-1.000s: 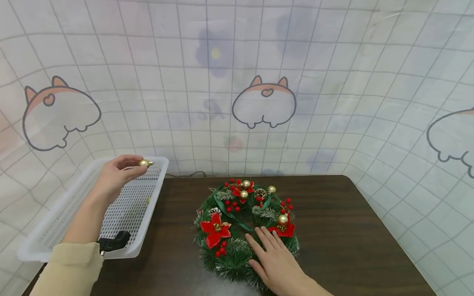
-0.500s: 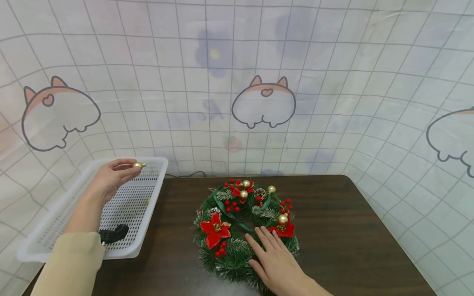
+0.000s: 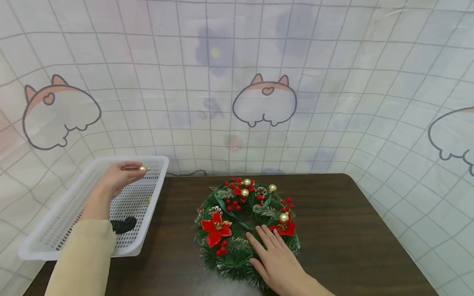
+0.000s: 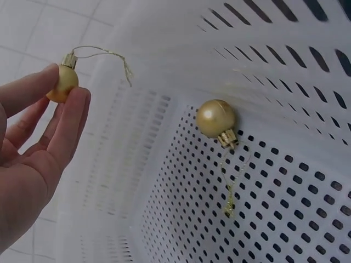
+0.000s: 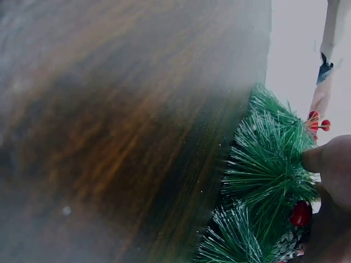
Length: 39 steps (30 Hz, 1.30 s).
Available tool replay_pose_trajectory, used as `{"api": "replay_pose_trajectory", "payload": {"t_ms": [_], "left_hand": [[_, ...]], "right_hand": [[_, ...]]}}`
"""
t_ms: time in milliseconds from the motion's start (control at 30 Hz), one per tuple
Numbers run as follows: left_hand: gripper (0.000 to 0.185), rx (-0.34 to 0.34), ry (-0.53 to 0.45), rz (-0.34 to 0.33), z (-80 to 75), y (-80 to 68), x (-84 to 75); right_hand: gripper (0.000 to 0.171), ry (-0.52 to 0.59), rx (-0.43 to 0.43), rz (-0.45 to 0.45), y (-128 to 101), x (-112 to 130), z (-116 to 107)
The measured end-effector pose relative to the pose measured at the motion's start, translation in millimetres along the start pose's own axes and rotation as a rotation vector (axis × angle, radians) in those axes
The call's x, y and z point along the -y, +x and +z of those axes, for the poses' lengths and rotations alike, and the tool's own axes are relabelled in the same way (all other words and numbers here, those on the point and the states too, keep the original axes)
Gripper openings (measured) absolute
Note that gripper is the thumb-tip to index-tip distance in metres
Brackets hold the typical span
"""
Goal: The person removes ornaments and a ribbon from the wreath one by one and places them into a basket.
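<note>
Pinching a small gold bauble (image 4: 61,83) between thumb and fingertips, left hand (image 3: 117,177) up over the far end of the white perforated basket (image 3: 59,213). Bauble clear of the mesh, hanging thread (image 4: 104,55) looping loose off its cap, plain in the left wrist view. Down on the basket floor, a second gold bauble (image 4: 216,118) lying on its side, cord trailing across the holes. Also in the basket, nearer the front, a black object (image 3: 124,225), too dim to name. Cream sleeve (image 3: 83,259) running up from the lower left.

Over on the other side, right hand (image 3: 279,261) flat on the wreath (image 3: 229,255), fingers straight and slightly spread, pressing on the lower right arc of green needles. Gripping nothing, just resting on it. From the right wrist view, only a fingertip (image 5: 329,161) showing against frosted green needles, and a red berry (image 5: 300,213) just below.

Wreath lying flat on the dark wooden table (image 3: 352,230), roughly centre, well apart from the basket. Still attached: a red poinsettia (image 3: 215,228) at the lower left, red berry clusters, gold baubles along the top and one (image 3: 283,218) on the right just beyond the fingertips. Behind it all, a gridded cloth backdrop (image 3: 333,82) with cartoon prints.
</note>
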<state>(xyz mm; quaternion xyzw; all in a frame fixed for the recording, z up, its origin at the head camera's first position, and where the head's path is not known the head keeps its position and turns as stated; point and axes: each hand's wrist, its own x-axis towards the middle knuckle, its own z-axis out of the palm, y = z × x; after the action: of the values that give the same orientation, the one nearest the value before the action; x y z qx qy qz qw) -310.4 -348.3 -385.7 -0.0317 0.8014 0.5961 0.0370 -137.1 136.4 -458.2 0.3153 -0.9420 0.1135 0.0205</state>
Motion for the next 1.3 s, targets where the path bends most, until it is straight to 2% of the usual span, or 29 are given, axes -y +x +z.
{"api": "replay_pose_trajectory", "payload": {"t_ms": [133,233,367,500,833,967,1067,1300], "left_hand": [[0.058,0.029,0.073,-0.035,1.4,3.5,8.5],[0.057,0.05,0.093,-0.062,0.7,5.1,17.6],[0.055,0.064,0.063,-0.067,0.4,5.9,28.8],[0.053,0.065,0.092,-0.108,1.3,5.3,35.6],[0.05,0.145,0.164,-0.162,8.2,5.3,40.4],[0.05,0.157,0.167,-0.17,9.9,7.2,46.3],[0.046,0.19,0.147,-0.163,10.3,9.4,49.6],[0.044,0.214,0.14,-0.192,15.5,9.4,45.7]], "right_hand": [[0.059,-0.011,0.005,0.009,0,0,-1],[0.059,-0.006,0.012,0.01,0,0,-1],[0.059,0.008,0.022,0.008,-1,1,-1],[0.059,0.005,0.021,0.003,-1,1,-1],[0.06,0.007,0.027,0.001,-1,0,-1],[0.06,0.013,0.032,0.0,-1,1,-1],[0.06,0.009,0.028,-0.001,-1,1,-1],[0.061,-0.009,0.026,0.003,0,0,-2]]}}
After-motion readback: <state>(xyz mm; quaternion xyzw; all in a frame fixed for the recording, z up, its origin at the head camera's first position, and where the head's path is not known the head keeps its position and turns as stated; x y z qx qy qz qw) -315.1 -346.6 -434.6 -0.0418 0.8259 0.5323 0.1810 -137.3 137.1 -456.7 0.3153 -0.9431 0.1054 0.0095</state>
